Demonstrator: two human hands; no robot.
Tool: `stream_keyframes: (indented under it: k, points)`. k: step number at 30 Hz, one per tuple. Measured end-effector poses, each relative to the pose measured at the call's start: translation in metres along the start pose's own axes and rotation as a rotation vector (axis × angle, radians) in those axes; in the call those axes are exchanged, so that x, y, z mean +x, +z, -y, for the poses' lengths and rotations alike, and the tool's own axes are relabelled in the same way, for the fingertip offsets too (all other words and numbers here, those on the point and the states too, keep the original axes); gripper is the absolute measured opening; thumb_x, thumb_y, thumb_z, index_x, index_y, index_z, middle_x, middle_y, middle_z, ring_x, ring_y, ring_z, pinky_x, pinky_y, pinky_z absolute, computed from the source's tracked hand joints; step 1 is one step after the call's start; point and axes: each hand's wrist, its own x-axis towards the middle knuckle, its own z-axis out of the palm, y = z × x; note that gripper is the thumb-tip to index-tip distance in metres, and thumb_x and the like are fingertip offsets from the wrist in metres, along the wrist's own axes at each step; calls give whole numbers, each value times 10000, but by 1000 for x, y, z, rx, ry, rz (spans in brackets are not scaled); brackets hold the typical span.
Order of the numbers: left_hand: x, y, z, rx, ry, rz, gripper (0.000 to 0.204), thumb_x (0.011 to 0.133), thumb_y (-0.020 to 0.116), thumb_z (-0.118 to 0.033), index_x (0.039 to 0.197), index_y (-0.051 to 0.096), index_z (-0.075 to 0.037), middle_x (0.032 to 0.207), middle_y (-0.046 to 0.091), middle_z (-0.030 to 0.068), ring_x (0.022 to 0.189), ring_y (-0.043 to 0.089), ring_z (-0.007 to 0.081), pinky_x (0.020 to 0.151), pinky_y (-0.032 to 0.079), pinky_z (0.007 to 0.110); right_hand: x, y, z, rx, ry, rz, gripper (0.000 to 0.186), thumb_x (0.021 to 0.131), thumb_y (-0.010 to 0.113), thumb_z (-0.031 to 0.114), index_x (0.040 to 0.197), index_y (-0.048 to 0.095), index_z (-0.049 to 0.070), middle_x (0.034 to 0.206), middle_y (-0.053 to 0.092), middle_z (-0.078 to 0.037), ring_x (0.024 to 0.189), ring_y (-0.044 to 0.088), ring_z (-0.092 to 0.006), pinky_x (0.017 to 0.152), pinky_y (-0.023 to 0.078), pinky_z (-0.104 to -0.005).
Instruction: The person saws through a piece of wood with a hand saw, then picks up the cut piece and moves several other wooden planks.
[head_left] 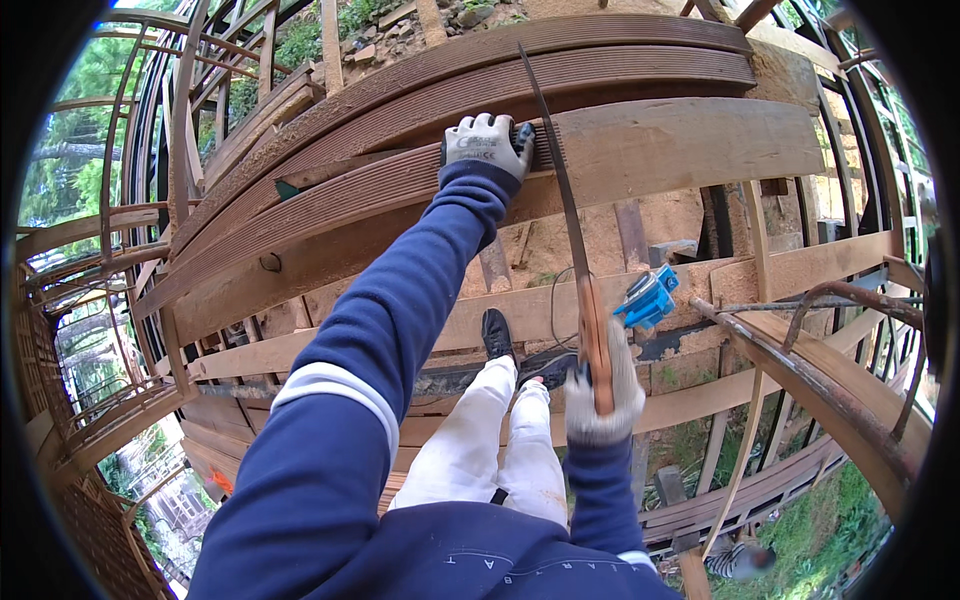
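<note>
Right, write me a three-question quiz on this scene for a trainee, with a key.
1. Multiple choice. What is the left grip resting on?
a) a white trouser leg
b) a grooved brown board
c) a dark shoe

2. True or false: the right grip holds the handsaw by its blade.

3. Fill the blank: in the picture, the blue object lies to the ____ of the saw's wooden handle.

Key
1. b
2. False; it holds the saw by the wooden handle.
3. right
</note>
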Motion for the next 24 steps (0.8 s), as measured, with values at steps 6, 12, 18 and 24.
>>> stream_keyframes:
  k: [6,12,18,24]
  points:
    - [-7,-5,0,-4,-6,2,401,969,563,-464,1077,720,-111,1034,707,118,1015,647,313,904,466,468,-28,-22,5,56,128,105,606,826,627,64,1410,534,-72,1362,633,-197,1152,672,-252,963,515,-309]
    - [0,-2,4,-27,-20,29,425,975,546,-483,1074,724,-110,1058,709,119,1032,643,313,921,467,463,45,24,0,57,-37,49,659,779,655,13,1419,520,-73,1291,668,-241,947,728,-249,831,575,-340]
    - [2,-7,-2,-14,-19,-4,423,973,558,-468,1094,725,-98,1051,710,110,1029,644,302,922,467,458,-39,-28,-1,3,113,74,586,847,623,69,1405,529,-86,1331,648,-224,1174,673,-274,973,522,-333]
    - [4,1,-2,-13,1,12,399,974,561,-463,1079,722,-114,1039,709,109,1022,647,300,912,468,462,71,22,5,-33,-146,22,599,814,628,82,1378,542,-101,1260,683,-232,1066,704,-267,930,536,-344]
